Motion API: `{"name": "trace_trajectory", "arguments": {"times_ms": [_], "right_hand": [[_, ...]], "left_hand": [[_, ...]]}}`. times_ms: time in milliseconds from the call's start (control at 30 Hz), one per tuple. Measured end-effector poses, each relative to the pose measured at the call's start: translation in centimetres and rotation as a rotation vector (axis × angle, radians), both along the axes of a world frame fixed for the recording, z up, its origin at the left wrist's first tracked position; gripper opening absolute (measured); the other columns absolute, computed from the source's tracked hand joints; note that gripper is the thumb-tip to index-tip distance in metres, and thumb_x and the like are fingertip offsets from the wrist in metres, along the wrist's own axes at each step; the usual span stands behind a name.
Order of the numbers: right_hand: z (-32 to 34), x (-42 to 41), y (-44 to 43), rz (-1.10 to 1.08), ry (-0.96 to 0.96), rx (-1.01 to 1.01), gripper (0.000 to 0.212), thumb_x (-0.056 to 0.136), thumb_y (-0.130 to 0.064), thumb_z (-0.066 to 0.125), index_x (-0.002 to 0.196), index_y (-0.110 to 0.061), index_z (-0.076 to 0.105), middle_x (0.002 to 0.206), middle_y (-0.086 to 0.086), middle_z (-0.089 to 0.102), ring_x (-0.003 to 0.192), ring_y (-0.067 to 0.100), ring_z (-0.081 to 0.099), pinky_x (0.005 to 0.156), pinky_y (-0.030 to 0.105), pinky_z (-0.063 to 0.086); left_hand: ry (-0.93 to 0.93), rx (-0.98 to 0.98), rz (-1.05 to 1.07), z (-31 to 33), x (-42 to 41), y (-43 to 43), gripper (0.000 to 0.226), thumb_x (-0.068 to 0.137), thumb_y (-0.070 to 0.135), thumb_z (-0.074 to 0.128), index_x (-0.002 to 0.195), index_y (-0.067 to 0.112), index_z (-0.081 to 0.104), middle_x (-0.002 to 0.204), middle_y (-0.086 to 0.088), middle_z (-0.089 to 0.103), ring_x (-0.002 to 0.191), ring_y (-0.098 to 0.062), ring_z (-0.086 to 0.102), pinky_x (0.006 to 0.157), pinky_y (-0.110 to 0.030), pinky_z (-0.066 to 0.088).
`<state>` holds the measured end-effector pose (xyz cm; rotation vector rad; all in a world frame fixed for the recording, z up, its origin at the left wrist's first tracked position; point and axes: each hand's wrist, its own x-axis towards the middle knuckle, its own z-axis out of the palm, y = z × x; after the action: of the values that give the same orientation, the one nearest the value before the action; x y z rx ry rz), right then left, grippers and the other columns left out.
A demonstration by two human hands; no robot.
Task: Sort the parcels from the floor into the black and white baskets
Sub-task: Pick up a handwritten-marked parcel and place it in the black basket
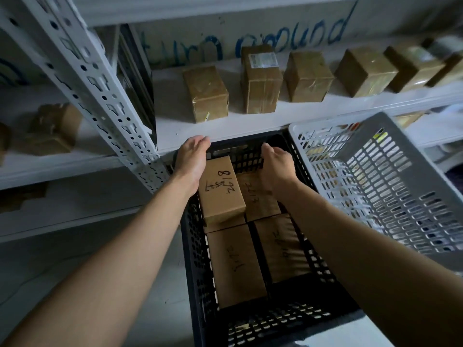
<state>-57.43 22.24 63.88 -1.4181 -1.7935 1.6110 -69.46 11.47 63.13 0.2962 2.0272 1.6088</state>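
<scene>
White slotted shelving fills the background, with blue handwriting on the wall behind it. Both hands reach over the black basket. The left hand lies at its far left corner, fingers straight and held together against the rim. The right hand is inside by the far wall with its fingers bent; whether they grip anything cannot be told.

Between and below the hands, brown parcels fill the basket. A marked parcel sits on top beside the left wrist, another lies partly under the right hand, and two more lie nearer the body.

Right of the right hand, touching the black basket, a white basket stands tilted. Beyond the fingertips, a shelf board carries a row of taped parcels. Left of the left hand rises a shelf upright.
</scene>
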Motion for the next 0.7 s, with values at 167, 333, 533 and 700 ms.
{"name": "trace_trajectory", "arguments": {"times_ms": [167,333,533,700], "right_hand": [[4.0,1.6,-2.0,-0.022,0.180,0.065,0.051,0.096,-0.034,0.043,0.104,0.015,0.056,0.100,0.032,0.061,0.092,0.039,0.061,0.076,0.041,0.051],[7.6,4.5,-3.7,0.038,0.330,0.048,0.042,0.098,-0.038,0.040,0.107,-0.004,0.064,0.117,0.012,0.065,0.106,0.020,0.061,0.092,0.034,0.046],[10.6,11.9,-5.6,0.035,0.485,0.065,0.046,0.100,-0.036,0.039,0.128,-0.003,0.054,0.124,0.008,0.061,0.118,0.017,0.054,0.101,0.028,0.039],[11.8,19.7,-6.3,-0.062,0.526,0.093,0.038,0.099,-0.038,0.042,0.099,-0.007,0.064,0.108,0.010,0.067,0.111,0.023,0.060,0.097,0.036,0.045]], "left_hand": [[0.108,0.096,-0.050,4.2,2.5,-0.6,0.039,0.097,0.029,0.048,0.132,0.011,0.050,0.134,-0.002,0.052,0.122,-0.014,0.047,0.094,-0.024,0.033],[0.188,0.177,-0.068,8.6,5.6,-2.0,0.036,0.097,0.031,0.048,0.129,0.013,0.053,0.131,-0.002,0.056,0.123,-0.014,0.049,0.102,-0.028,0.035],[0.241,0.252,-0.098,12.5,13.5,-3.3,0.035,0.098,0.032,0.046,0.125,0.012,0.056,0.128,-0.002,0.058,0.118,-0.012,0.052,0.107,-0.034,0.037],[0.187,0.339,-0.219,13.5,21.5,-3.0,0.034,0.098,0.031,0.047,0.124,0.012,0.057,0.123,-0.002,0.062,0.116,-0.011,0.055,0.094,-0.022,0.040]]}}
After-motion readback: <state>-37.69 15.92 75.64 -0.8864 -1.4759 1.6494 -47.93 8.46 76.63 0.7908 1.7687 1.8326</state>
